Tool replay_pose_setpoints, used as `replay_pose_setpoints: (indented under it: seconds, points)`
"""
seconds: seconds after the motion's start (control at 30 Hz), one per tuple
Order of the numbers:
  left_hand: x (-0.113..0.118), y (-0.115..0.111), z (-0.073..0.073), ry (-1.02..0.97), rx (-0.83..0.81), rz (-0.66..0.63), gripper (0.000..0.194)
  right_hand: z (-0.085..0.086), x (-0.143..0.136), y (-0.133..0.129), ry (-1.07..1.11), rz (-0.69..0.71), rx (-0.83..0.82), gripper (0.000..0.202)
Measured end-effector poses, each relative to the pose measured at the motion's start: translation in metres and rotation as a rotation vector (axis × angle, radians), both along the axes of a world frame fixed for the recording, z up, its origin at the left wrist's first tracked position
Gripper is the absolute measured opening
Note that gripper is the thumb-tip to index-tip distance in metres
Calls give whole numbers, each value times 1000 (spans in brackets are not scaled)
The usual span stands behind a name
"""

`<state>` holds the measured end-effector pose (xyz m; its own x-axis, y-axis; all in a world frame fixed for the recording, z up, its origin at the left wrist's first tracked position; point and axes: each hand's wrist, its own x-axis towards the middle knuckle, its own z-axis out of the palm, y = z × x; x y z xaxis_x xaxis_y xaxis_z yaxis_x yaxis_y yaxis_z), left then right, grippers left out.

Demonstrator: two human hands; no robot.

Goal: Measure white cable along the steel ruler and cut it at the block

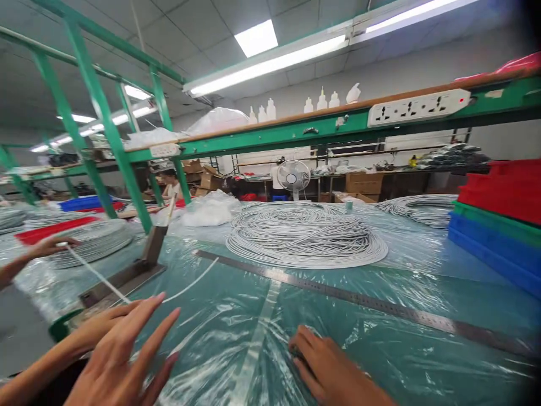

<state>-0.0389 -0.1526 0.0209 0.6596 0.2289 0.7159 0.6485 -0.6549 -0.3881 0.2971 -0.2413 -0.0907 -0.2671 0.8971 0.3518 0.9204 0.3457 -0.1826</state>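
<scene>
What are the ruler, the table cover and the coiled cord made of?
Ruler: looks like bare steel, grey with fine graduation marks and a dull sheen. Table cover: clear plastic film, wrinkled and glossy, over a green top. Coiled cord: pale grey, matte, probably plastic-jacketed; core not visible.

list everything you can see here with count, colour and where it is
large coil of white cable: one, white, middle of table
smaller white cable coils: several, far right and left of table
long steel ruler: one, grey, flat across table
clear plastic sheet: one, over green tabletop
metal lever cutter: one, grey, left table edge
thin white cable length: one, running through cutter
stacked plastic bins: red, green, blue, right edge
white power strip: one, on green shelf rail
white squeeze bottles: several, on shelf
white desk fan: one, background
another person's hand: far left, on cable
left hand: open, fingers spread above table
right hand: flat on plastic sheet
</scene>
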Motion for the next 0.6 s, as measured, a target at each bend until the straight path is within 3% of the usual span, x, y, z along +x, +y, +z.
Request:
replay_pose_setpoints:
  seconds: [0.1, 0.27, 0.4, 0.5, 0.6]
  points:
    - [20, -5, 4, 145, 11, -17, 43, 12, 3, -6, 109, -13, -72, 20]
    - [55, -17, -18, 162, 79, 9, 45, 12, 1, -10, 93, -32, -77, 18]
    - [56, -23, -40, 205, 75, 13, 38, 9, 2, -11, 90, -38, -51, 16]
    - [48, -29, -58, 402, -115, -53, 40, 10, 3, -12, 115, -26, -50, 15]
    - [44, -38, -69, 641, -321, -141, 27, 11, 3, -12, 134, -3, -57, 12]
